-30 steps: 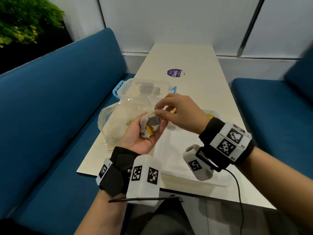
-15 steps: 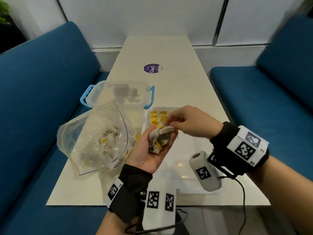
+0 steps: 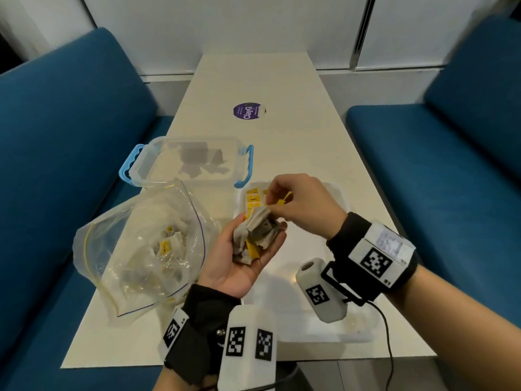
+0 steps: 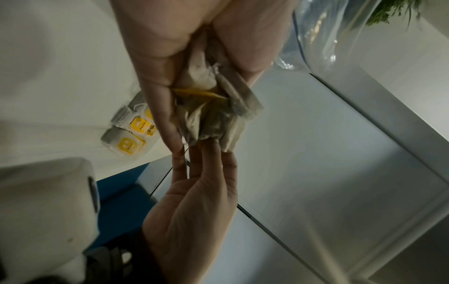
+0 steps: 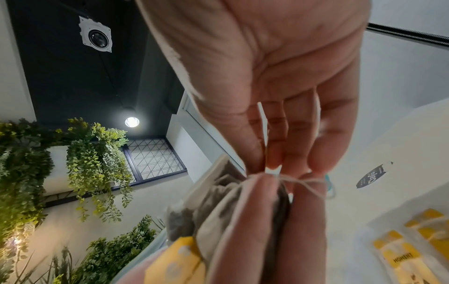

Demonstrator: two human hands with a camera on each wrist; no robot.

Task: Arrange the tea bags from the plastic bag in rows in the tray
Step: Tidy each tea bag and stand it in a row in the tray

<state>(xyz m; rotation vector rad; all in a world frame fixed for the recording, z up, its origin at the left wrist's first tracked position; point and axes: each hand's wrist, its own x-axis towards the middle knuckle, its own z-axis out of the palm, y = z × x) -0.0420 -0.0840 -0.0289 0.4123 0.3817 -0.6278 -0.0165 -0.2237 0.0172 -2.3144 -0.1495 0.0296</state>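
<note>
- Cupped palm-up above the near-left part of the tray (image 3: 342,193), the left hand (image 3: 239,263) holds a crumpled clump of tea bags (image 3: 258,235), fingers curled loosely round it; the left wrist view shows the yellow tags and paper bags bunched between those fingers.
- Right hand (image 3: 303,204) pinches at the top of that clump with thumb and fingertips; the right wrist view shows a thin string (image 5: 306,182) caught in the pinch, so it seems to be teasing one bag free of the tangle.
- Done so far: only a few placed tea bags (image 3: 253,200) lie side by side at the tray's far-left corner, the start of one row.
- Left to do: most of the tray's floor is bare, the handful is not yet sorted, and the plastic bag (image 3: 141,249), lying open on the table (image 3: 282,80) to the left, holds many more.
- Judged overall, the task is at an early stage.
- Behind the bag stands a clear lidded box with blue handles (image 3: 191,162).
</note>
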